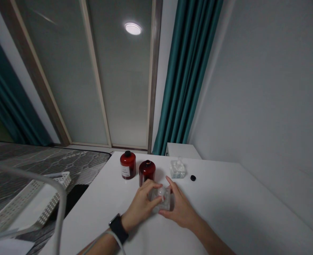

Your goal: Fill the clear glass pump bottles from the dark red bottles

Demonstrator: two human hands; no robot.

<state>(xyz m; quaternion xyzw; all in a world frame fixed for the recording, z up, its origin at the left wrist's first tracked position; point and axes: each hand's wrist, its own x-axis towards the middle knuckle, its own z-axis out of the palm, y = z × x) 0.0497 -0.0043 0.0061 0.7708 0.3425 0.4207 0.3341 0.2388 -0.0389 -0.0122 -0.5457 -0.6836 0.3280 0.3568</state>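
Observation:
A small clear glass bottle point(163, 200) stands on the white table point(225, 212), held between both hands. My left hand point(141, 205), with a black watch on the wrist, has its fingers curled over the bottle's left side and top. My right hand point(181, 209) cups its right side. Just behind the hands stands a dark red bottle point(147, 171) with no cap. Left of it is a second red bottle point(127, 165) with a black cap and a label. A second clear glass bottle point(177, 169) sits behind to the right, with a small black cap point(193, 178) lying beside it.
A white perforated basket point(36, 202) and a curved white rail point(52, 191) are at the left, off the table. Teal curtains point(188, 78) and frosted sliding panels point(113, 88) rise behind. A white wall point(265, 88) runs along the right. A low white cabinet point(183, 150) stands behind the table.

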